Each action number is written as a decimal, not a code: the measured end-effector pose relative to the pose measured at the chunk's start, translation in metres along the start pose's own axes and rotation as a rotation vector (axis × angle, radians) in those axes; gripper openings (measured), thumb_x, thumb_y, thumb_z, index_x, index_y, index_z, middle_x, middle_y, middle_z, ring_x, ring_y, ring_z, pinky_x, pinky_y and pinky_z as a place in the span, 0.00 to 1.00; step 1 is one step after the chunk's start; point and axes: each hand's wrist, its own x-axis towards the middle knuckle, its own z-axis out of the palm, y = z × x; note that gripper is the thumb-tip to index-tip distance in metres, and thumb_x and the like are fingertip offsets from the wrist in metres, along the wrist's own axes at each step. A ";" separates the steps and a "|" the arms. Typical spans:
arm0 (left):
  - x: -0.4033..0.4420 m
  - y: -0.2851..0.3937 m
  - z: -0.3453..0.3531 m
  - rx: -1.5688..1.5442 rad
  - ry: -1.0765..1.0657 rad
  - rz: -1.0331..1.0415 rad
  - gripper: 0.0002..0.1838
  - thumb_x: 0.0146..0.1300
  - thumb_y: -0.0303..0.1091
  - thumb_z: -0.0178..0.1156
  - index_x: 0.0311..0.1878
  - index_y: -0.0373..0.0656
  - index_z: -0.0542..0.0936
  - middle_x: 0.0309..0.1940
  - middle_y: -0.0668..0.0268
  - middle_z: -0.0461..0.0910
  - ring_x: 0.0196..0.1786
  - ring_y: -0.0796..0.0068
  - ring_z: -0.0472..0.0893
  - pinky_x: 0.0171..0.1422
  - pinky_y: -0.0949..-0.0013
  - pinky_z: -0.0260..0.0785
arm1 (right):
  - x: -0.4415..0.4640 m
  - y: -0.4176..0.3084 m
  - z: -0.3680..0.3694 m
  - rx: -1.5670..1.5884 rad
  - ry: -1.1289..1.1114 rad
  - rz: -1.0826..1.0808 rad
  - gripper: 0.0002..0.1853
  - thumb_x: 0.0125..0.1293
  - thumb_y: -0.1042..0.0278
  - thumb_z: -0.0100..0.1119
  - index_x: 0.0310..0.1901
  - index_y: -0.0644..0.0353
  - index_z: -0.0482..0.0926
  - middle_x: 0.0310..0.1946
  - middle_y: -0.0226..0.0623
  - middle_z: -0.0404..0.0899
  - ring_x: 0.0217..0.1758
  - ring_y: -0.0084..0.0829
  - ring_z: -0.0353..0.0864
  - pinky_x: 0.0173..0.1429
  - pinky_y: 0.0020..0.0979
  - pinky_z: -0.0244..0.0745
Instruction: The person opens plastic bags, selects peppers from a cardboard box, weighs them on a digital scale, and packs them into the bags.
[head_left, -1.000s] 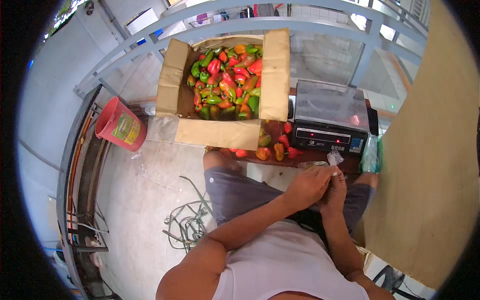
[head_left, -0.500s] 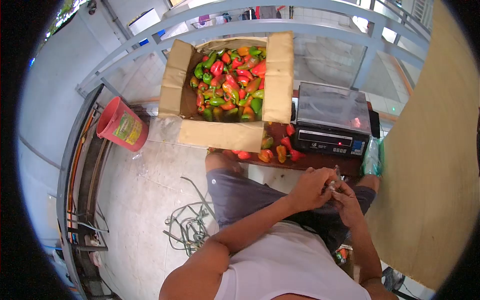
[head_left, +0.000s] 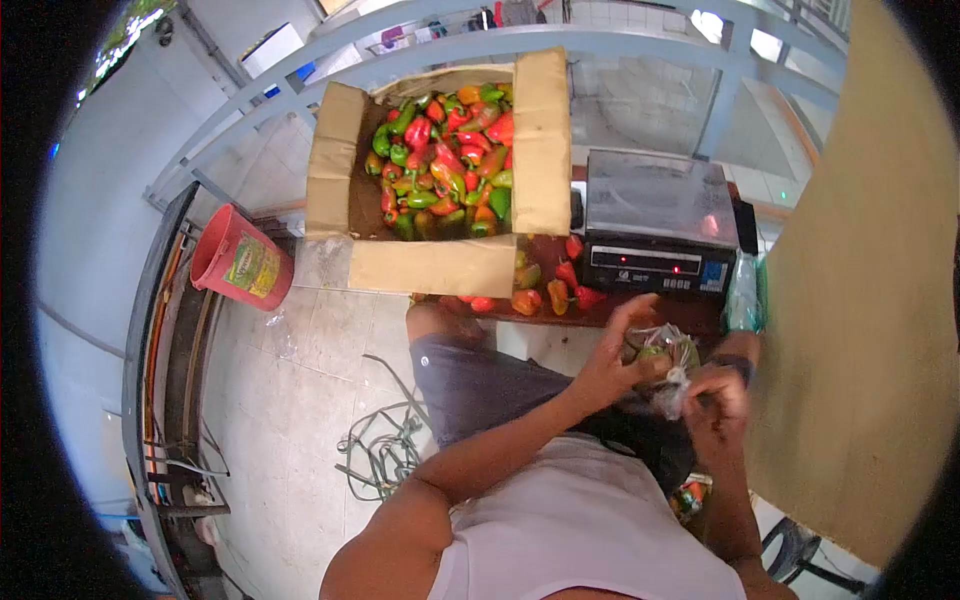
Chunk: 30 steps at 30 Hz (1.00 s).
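Observation:
A clear plastic bag (head_left: 684, 347) with greenish peppers inside is between my hands, above my lap. My left hand (head_left: 612, 365) is curved around the bag from the left, its fingers closed on the side. My right hand (head_left: 722, 400), slightly blurred, pinches the twisted, gathered neck of the bag. Beyond my hands, several loose red and orange peppers (head_left: 557, 296) lie on a dark red bench (head_left: 640, 312). An open cardboard box (head_left: 430, 267) full of red, green and orange peppers (head_left: 440, 165) stands farther away on the left.
A digital scale (head_left: 655, 205) stands to the right of the box. Clear plastic bags (head_left: 745, 295) hang at the bench's right end, near a tan board (head_left: 860, 300). A red bucket (head_left: 240, 258) and tangled green strapping (head_left: 385, 450) are on the left floor. More bagged peppers (head_left: 692, 495) sit low beside me.
My hands have moved apart, and the filled bag now shows between them. My left hand has shifted left and opened wider around it. The view has shifted slightly.

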 end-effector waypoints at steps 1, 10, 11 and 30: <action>-0.001 -0.002 0.003 -0.204 -0.083 -0.149 0.33 0.68 0.37 0.61 0.74 0.44 0.64 0.64 0.60 0.71 0.66 0.62 0.73 0.69 0.59 0.68 | 0.007 -0.007 -0.004 -0.015 0.109 -0.027 0.14 0.67 0.67 0.63 0.50 0.60 0.73 0.42 0.39 0.78 0.44 0.32 0.78 0.51 0.34 0.73; -0.024 0.033 0.008 -0.185 -0.617 -0.486 0.30 0.73 0.31 0.61 0.75 0.45 0.66 0.63 0.67 0.74 0.67 0.73 0.72 0.66 0.66 0.72 | -0.220 0.041 -0.060 1.205 0.299 0.817 0.42 0.68 0.24 0.48 0.71 0.52 0.67 0.59 0.44 0.77 0.54 0.51 0.82 0.61 0.55 0.76; -0.025 0.038 -0.006 -0.128 -0.548 -0.480 0.29 0.73 0.30 0.61 0.74 0.45 0.67 0.63 0.66 0.75 0.65 0.73 0.74 0.64 0.67 0.73 | -0.260 0.048 -0.060 1.291 0.310 0.873 0.42 0.68 0.25 0.48 0.70 0.51 0.68 0.59 0.44 0.77 0.54 0.51 0.82 0.60 0.55 0.76; 0.062 0.139 -0.266 0.639 0.445 -0.108 0.14 0.68 0.25 0.60 0.56 0.38 0.80 0.42 0.64 0.85 0.40 0.77 0.84 0.41 0.74 0.75 | -0.333 0.157 -0.088 -0.358 0.069 1.290 0.14 0.63 0.62 0.69 0.43 0.62 0.79 0.36 0.35 0.81 0.32 0.38 0.82 0.45 0.40 0.80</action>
